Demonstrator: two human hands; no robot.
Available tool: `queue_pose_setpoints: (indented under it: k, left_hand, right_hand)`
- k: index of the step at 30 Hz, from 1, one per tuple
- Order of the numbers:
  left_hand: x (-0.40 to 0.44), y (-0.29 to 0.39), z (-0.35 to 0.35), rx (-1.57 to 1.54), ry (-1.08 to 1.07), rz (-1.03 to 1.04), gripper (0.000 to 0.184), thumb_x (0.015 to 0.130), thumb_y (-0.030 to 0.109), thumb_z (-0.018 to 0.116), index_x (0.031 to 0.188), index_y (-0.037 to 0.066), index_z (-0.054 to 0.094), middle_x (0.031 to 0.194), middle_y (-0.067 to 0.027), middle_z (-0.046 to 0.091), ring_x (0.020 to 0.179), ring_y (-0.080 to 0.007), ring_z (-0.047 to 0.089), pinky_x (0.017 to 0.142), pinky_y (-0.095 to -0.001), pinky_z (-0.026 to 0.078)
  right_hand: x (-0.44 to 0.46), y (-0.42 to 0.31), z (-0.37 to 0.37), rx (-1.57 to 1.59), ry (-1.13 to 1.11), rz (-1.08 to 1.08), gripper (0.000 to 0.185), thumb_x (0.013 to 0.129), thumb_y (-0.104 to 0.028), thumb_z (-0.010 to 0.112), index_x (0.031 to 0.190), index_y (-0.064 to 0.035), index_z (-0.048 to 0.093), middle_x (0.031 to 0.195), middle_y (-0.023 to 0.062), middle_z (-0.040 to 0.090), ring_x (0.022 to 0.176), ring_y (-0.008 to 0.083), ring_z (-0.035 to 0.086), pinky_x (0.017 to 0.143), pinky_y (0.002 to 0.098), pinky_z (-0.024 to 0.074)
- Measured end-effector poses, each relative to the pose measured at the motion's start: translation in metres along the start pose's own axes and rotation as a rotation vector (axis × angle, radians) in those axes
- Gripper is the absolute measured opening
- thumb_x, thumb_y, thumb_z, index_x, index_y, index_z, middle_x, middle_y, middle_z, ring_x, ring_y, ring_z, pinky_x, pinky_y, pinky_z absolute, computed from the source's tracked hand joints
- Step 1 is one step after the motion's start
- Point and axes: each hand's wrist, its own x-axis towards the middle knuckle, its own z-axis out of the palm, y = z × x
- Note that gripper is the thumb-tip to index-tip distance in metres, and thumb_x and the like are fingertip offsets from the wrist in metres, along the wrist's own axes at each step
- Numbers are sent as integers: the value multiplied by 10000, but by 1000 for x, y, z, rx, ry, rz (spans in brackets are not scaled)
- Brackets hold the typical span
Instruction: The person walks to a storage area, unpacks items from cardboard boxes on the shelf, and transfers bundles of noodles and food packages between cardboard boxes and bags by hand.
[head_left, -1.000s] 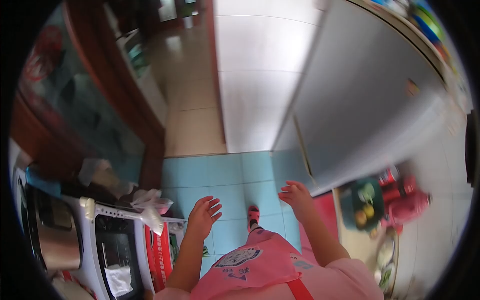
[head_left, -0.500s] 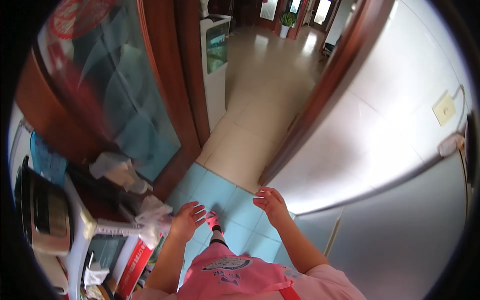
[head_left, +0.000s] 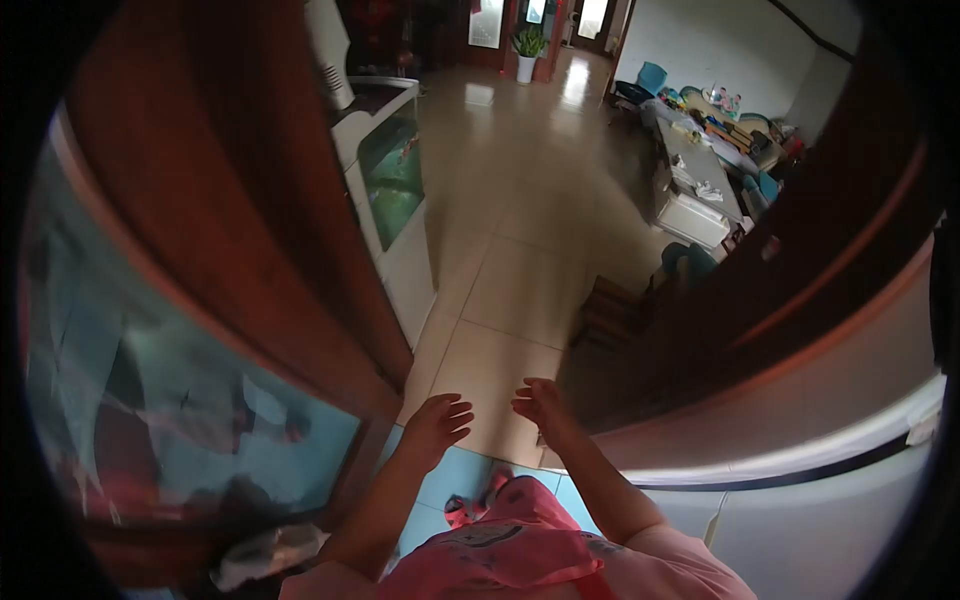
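My left hand [head_left: 437,430] hovers in front of me with its fingers spread, holding nothing. To its right, my right hand [head_left: 541,405] is likewise raised, fingers apart and free of any object. Both are held over the floor at a doorway, where blue tiles [head_left: 425,495] meet beige tiles [head_left: 490,375]. Below the hands show my pink apron [head_left: 510,550] and pink shoes [head_left: 470,507]. Nearest my left arm is a wooden door frame [head_left: 375,375] with a glass panel [head_left: 220,430].
A white cabinet with a fish tank [head_left: 392,180] stands beyond the frame on the left. To the right, past a dark wooden door frame [head_left: 780,290], are a wooden stool [head_left: 610,315] and a cluttered table [head_left: 690,165]. A potted plant [head_left: 527,45] stands far back.
I have moved forward towards the doorway, and the shelf with the cooker has left view. The cluttered table and stool have come into view. My hands stay raised and apart.
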Motion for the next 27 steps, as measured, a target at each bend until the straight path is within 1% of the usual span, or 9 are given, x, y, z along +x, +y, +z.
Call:
queue_pose_setpoints:
  k: [3,7,9,12,17,19,21,23,27]
  left_hand:
    - [98,35,19,32,-16,-46,299,924,235,563,1179,81,530,1129,-118,606,1038,-262,587,884,-410,489]
    - [233,96,43,70,-2,-102,323,922,242,555,1192,72,503,1158,-121,587,1054,-264,579,902,-428,478]
    - [282,134,63,115,87,-150,322,920,240,550,1187,69,499,1171,-123,576,1066,-264,568,910,-435,472]
    - [366,185,93,145,149,-111,297,963,225,459,1211,62,471,1132,-108,578,1035,-246,572,898,-406,474]
    - [510,249,121,69,116,-140,250,960,208,460,1160,63,501,1104,-113,596,1020,-250,586,868,-404,488]
    - [585,273,130,14,25,-158,283,926,251,524,1139,70,569,1104,-129,628,1026,-280,596,900,-450,475]
    - [659,307,145,5,5,-168,283,920,255,540,1130,71,583,1106,-128,638,1029,-278,603,885,-450,486]
    - [744,355,168,-27,-11,-182,227,942,207,503,1113,64,546,1041,-112,640,962,-259,619,806,-413,508]
    - [918,425,226,7,-88,-208,224,952,218,492,1114,74,544,1059,-107,629,972,-238,615,825,-394,508]
  right_hand:
    - [95,-32,-9,-7,93,-19,465,923,-375,596,1205,-20,496,1081,138,586,926,249,637,859,370,527]
    - [245,-80,-33,83,183,-20,366,960,-272,544,1193,2,474,1056,155,594,884,250,648,825,371,546]
    - [311,-110,-40,77,197,0,374,956,-269,550,1196,8,476,1052,157,593,881,243,648,817,368,547]
    - [379,-157,-46,104,224,24,372,952,-265,554,1196,6,479,1043,149,593,875,240,644,821,366,544]
    - [488,-245,-75,141,222,-38,414,951,-278,554,1222,22,463,1078,179,576,897,267,641,862,390,532]
    - [540,-286,-94,139,224,-74,421,952,-272,552,1234,25,456,1092,196,571,915,280,641,871,399,530]
    - [594,-323,-110,125,276,-124,423,950,-275,558,1231,26,462,1096,198,575,926,287,639,870,402,533]
    - [664,-369,-126,150,336,-155,393,954,-252,551,1215,33,477,1061,190,593,907,294,644,841,400,546]
    - [766,-465,-178,142,427,-231,344,963,-222,534,1200,21,480,1023,170,608,870,274,648,809,390,553]
